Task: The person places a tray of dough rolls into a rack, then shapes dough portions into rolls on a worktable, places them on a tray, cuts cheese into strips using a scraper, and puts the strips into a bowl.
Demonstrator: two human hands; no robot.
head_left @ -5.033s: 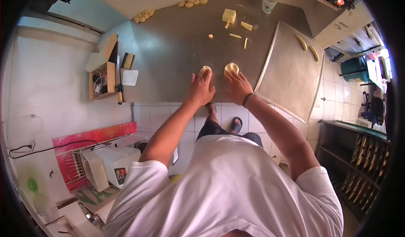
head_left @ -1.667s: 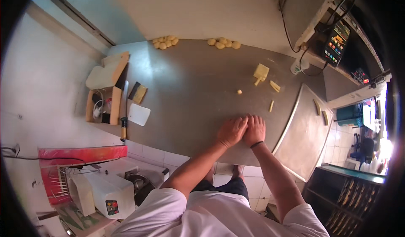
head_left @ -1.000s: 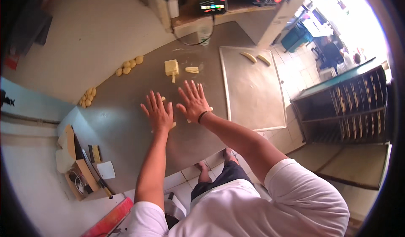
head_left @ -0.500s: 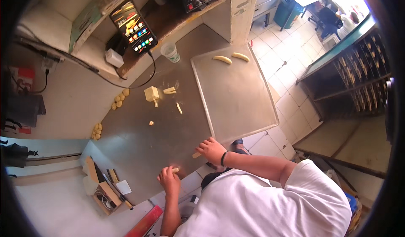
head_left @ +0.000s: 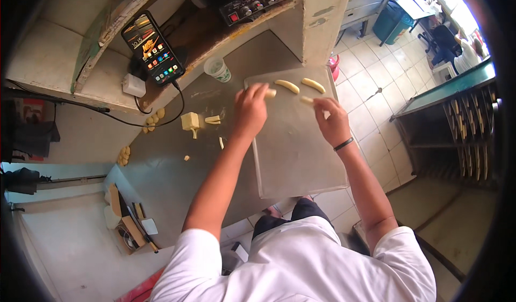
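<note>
My left hand (head_left: 251, 108) is over the left edge of the metal baking tray (head_left: 301, 162), its fingers closed on a pale dough roll (head_left: 271, 93). Over the tray's far right part, my right hand (head_left: 332, 120) pinches another pale dough roll (head_left: 307, 100); most of each roll is hidden by fingers. Two curved dough rolls (head_left: 287, 86) lie just beyond my hands, side by side at the tray's far end. Left of the tray sit a pale yellow block (head_left: 190, 122), cut sticks (head_left: 213, 119) of the same colour and a small bit (head_left: 186, 158).
Dough balls (head_left: 124, 155) line the left edge of the metal table (head_left: 177, 194). A plastic cup (head_left: 217, 69) stands at the back. Above are a phone (head_left: 153, 49) with a cable and a box with a red light (head_left: 258, 3). A rack (head_left: 467, 135) stands at right.
Both hands have moved from the table's near edge, away from me, to the far end of the tray, carrying the dough rolls. The two rolls on the tray stay put.
</note>
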